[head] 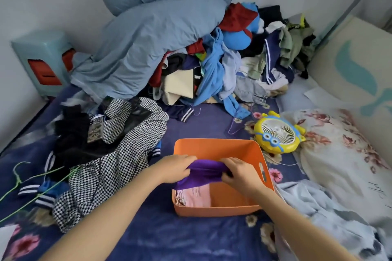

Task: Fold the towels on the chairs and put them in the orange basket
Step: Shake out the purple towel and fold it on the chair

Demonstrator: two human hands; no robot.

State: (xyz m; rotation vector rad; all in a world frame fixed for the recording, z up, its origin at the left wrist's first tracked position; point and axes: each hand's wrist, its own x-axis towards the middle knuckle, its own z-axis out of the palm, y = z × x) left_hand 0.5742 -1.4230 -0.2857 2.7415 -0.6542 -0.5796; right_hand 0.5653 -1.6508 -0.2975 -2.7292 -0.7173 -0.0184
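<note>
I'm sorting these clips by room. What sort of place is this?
Most likely a bedroom: a floral bedsheet covers the surface, a blue duvet and a heap of clothes are piled by the wall, and a floral pillow lies at the right.

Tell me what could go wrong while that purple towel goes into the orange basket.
1. The left hand and right hand pinch the purple towel in a bunch above the orange basket. Released like this, its fold may come loose.
2. It hangs partly over the folded pink towel, so pushing it down might rumple that one.
3. The basket sits on a soft bed, so a hard press could tilt it.
</note>
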